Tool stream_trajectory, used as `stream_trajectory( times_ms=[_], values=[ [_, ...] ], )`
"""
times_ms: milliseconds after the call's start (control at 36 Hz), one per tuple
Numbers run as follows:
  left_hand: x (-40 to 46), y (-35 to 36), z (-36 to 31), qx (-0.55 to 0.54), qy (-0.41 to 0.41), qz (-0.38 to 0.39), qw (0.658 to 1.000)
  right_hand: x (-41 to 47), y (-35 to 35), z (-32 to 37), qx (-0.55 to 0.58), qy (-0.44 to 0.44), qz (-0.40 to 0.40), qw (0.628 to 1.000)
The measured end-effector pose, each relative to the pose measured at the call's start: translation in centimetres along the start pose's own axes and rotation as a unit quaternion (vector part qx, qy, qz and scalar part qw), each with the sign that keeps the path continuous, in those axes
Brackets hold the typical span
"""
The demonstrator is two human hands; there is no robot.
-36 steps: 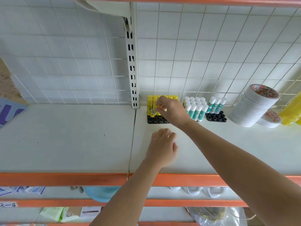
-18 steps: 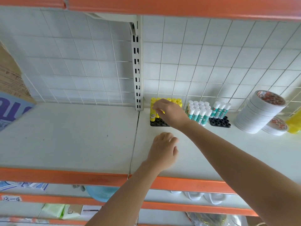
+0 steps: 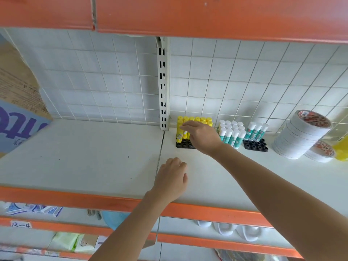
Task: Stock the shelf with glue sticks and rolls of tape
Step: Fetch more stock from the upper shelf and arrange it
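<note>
I see the right hand [image 3: 202, 137] stretched to the far side of the white shelf [image 3: 84, 153], its fingers extended over the yellow glue sticks [image 3: 181, 129]. These stand upright in a black tray [image 3: 183, 145] just right of the slotted upright post [image 3: 163, 87]. The fingertips touch the caps or lie just above them; I cannot tell which. That grip looks released, fingers fairly straight and curled round nothing I can make out. My left hand [image 3: 172, 180] rests on the shelf nearer the orange front rail [image 3: 75, 197], knuckles up, fingers loosely curled and holding nothing.

Just right of the yellow sticks stand teal-and-white glue sticks [image 3: 232, 132], some in a second black tray [image 3: 256, 146] whose near holes show bare. Further right, a tall stack of tape rolls [image 3: 299, 136] leans beside a lower stack of tape [image 3: 320, 152]. A cardboard box [image 3: 17, 110] sits at the far left.
</note>
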State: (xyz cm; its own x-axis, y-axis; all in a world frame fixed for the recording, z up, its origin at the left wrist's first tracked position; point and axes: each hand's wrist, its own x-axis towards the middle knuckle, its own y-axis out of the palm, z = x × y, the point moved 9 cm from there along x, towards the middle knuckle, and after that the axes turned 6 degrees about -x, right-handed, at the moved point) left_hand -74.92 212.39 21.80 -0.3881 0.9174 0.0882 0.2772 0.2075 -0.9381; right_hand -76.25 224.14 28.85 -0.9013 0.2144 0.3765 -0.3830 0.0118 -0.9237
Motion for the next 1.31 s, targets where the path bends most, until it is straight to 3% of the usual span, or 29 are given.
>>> stream_trajectory(
  times_ms=[250, 528, 833, 1000, 1306],
  values=[
    [-0.7, -0.5, 0.1, 0.021, 0.007, 0.020, 1.000, 0.5, 0.9, 0.9, -0.087, 0.046, 0.124, 0.987],
    [-0.3, -0.7, 0.6, 0.009, 0.027, 0.026, 0.999, 0.5, 1.2, 1.3, -0.156, 0.081, 0.162, 0.971],
    [-1.5, -4.4, -0.9, 0.001, -0.016, 0.016, 1.000, -3.6, -1.7, -0.3, -0.003, 0.141, 0.134, 0.981],
    [-1.6, -7.5, -4.5, 0.024, -0.020, -0.001, 1.000, -7.7, -6.6, -1.0, -0.031, 0.141, 0.127, 0.981],
    [-3.0, -18.6, -19.5, 0.015, 0.058, -0.090, 0.994, -16.7, -24.9, -0.2, -0.055, 0.123, 0.028, 0.991]
  ],
)
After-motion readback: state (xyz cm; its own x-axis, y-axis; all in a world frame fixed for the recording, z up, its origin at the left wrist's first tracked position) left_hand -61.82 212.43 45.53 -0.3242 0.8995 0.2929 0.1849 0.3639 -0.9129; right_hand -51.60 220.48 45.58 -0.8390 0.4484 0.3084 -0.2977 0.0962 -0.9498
